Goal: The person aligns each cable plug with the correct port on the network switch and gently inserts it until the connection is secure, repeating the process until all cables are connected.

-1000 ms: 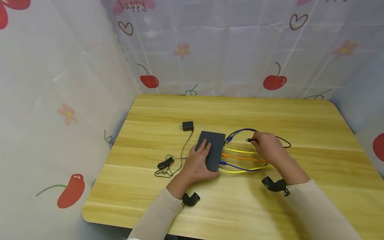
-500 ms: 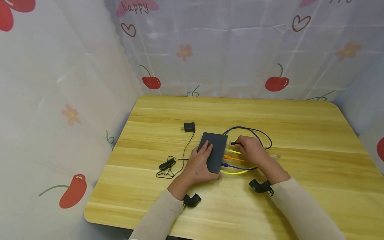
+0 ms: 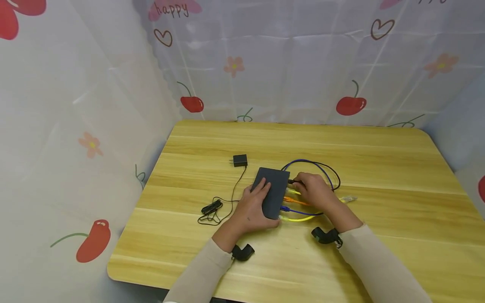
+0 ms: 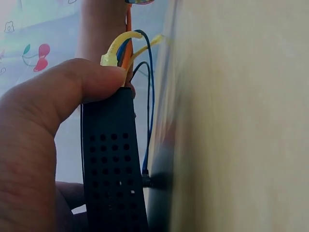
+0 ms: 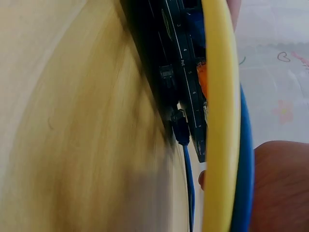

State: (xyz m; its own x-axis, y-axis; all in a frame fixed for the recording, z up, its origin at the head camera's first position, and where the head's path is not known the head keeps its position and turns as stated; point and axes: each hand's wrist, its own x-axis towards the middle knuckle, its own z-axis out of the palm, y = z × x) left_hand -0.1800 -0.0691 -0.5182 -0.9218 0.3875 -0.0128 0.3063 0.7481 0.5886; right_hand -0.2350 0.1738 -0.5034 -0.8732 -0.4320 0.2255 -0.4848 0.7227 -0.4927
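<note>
My left hand [image 3: 250, 210] grips a black network switch [image 3: 277, 189], its fingers spread over the top and its thumb at the near right corner. In the left wrist view the thumb [image 4: 104, 79] presses the edge beside a yellow cable. My right hand [image 3: 316, 189] pinches a black Ethernet cable's plug [image 3: 291, 182] right at the port side, near the far right corner. Yellow, orange and blue cables come out of the other ports, among them the near yellow cable [image 3: 303, 219] and the blue cable [image 3: 299, 211]. The right wrist view shows numbered ports [image 5: 186, 50], partly hidden by cables.
A black power adapter [image 3: 240, 160] lies left of the switch, its cord running to a tied bundle [image 3: 211, 207]. Blue and black cable loops [image 3: 322, 163] arch behind my right hand. A clear plug [image 3: 349, 198] sticks out on its right. The wooden table [image 3: 182, 248] meets printed curtains.
My right hand has moved left with the black plug, from a gap away up to the switch's port side. My left hand keeps its grip on the switch.
</note>
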